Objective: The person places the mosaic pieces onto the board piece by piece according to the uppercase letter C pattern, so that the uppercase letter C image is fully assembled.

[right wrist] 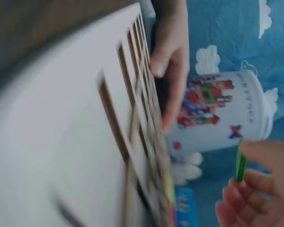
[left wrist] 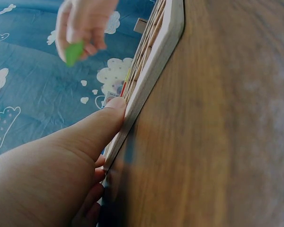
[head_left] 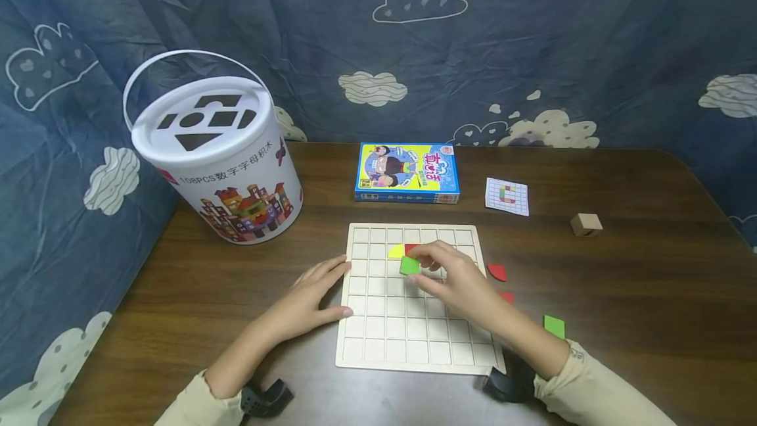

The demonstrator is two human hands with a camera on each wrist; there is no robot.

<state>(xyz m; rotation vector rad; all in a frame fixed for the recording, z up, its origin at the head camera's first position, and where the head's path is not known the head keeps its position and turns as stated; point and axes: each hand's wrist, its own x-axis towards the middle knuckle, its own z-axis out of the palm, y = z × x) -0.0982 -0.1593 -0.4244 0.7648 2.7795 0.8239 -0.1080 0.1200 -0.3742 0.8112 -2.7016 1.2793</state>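
A pale wooden board (head_left: 387, 327) with a square grid lies flat on the table. My left hand (head_left: 310, 301) rests against its left edge, thumb and fingertips touching the rim; the left wrist view shows the thumb (left wrist: 97, 130) on that rim. Above the board, my right hand (head_left: 458, 281) pinches a green square tile (head_left: 409, 265) between thumb and fingers. The right wrist view shows this tile (right wrist: 241, 163) edge-on, held off the board. Just behind it, a yellow quarter-round tile (head_left: 396, 252) and a partly covered red tile (head_left: 411, 248) sit side by side on the grid.
Right of the board lie a red quarter-round tile (head_left: 497, 272), another red piece (head_left: 507, 297) and a green tile (head_left: 554, 326). Behind are a blue-yellow box (head_left: 407, 173), a pattern card (head_left: 506, 196) and a wooden cube (head_left: 586, 225). A white bucket (head_left: 219, 163) stands back left.
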